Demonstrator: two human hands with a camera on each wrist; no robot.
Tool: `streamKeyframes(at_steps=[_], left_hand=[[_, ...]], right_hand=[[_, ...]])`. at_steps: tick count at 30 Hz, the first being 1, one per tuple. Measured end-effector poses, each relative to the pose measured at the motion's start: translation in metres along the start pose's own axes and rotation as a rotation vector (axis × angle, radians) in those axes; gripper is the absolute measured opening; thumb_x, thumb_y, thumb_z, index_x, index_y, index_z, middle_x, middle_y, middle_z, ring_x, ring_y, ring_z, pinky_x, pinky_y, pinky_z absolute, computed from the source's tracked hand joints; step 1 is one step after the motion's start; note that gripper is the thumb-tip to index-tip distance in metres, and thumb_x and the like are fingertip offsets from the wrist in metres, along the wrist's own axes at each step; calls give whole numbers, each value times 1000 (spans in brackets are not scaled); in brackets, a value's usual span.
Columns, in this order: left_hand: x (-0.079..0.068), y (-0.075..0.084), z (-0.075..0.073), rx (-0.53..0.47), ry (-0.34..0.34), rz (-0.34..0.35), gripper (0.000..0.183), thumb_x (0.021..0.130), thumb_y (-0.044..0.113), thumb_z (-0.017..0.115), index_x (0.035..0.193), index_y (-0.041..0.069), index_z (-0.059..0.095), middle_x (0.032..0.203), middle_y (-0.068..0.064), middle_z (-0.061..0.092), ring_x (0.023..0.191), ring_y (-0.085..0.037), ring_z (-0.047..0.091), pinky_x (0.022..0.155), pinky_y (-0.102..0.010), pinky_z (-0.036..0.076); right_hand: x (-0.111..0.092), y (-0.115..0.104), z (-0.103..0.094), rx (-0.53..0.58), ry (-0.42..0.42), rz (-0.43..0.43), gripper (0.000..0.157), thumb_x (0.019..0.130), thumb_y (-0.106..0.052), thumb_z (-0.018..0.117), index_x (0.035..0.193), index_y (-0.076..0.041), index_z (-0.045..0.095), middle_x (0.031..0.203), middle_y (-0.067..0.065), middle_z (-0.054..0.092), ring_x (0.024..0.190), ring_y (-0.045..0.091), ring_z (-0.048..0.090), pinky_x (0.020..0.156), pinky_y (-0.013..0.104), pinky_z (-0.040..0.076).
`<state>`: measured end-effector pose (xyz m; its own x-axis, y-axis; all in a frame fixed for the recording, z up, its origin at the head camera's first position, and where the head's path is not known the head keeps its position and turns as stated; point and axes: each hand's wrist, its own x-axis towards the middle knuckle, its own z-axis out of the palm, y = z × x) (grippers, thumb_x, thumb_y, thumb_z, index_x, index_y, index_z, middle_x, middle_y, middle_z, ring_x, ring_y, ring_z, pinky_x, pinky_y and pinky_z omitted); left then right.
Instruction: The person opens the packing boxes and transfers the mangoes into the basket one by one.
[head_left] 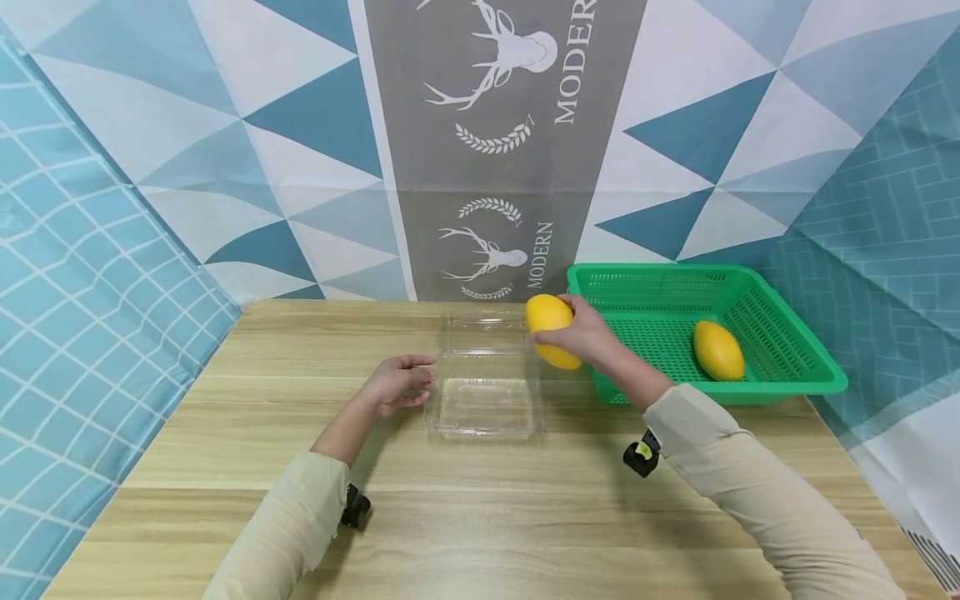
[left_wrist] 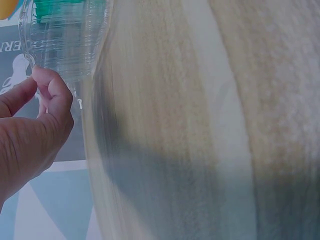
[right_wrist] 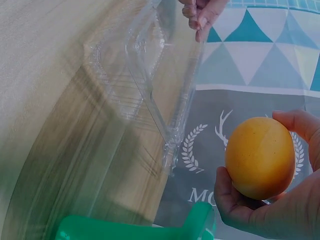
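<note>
A clear plastic clamshell container [head_left: 486, 408] lies on the wooden table with its lid [head_left: 483, 332] raised toward the back wall. My left hand [head_left: 405, 385] is at the container's left side. In the left wrist view, the thumb and forefinger of that hand [left_wrist: 42, 110] pinch the clear plastic edge [left_wrist: 27, 42]. My right hand [head_left: 588, 333] grips a yellow mango [head_left: 553, 331] above the table, just right of the container. The right wrist view shows this mango [right_wrist: 260, 157] between thumb and fingers, apart from the plastic.
A green perforated basket [head_left: 787, 388] stands at the back right, with another mango [head_left: 718, 350] in it. Patterned cloth [head_left: 300, 150] covers the wall behind the table [head_left: 480, 517]. Black wrist-camera mounts [head_left: 641, 454] hang under both forearms.
</note>
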<state>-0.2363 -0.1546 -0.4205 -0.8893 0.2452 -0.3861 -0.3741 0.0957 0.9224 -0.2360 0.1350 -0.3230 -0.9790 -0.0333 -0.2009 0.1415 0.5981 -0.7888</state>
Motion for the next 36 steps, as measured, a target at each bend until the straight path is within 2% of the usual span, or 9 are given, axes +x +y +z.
streamKeyframes(at_steps=[8,19,28,36], left_hand=[[-2,0,0,0,-4,2,43,88,8,49,130,3,38,110,-16,48,74,-12,51,60,-18,49],[-2,-1,0,-6,-13,2,44,88,8,49,130,2,37,102,-13,50,71,-11,52,60,-18,49],[-3,-2,0,-5,-7,6,44,88,10,50,130,2,37,108,-15,48,78,-14,51,63,-18,49],[-3,0,0,-3,-8,2,44,89,9,49,130,3,37,109,-16,47,76,-13,51,63,-19,49]], right_hand=[[-2,0,-9,-8,7,4,88,70,-30,72,139,-14,18,128,14,38,103,31,49,75,38,50],[-7,-1,-20,-45,20,-1,86,72,-30,70,139,-13,18,129,15,38,104,32,48,79,42,49],[-7,1,-23,-48,26,-1,89,71,-32,71,139,-13,17,130,16,37,106,33,48,79,43,49],[-8,4,-30,-41,30,10,91,71,-33,71,140,-13,15,130,16,36,105,33,47,77,41,50]])
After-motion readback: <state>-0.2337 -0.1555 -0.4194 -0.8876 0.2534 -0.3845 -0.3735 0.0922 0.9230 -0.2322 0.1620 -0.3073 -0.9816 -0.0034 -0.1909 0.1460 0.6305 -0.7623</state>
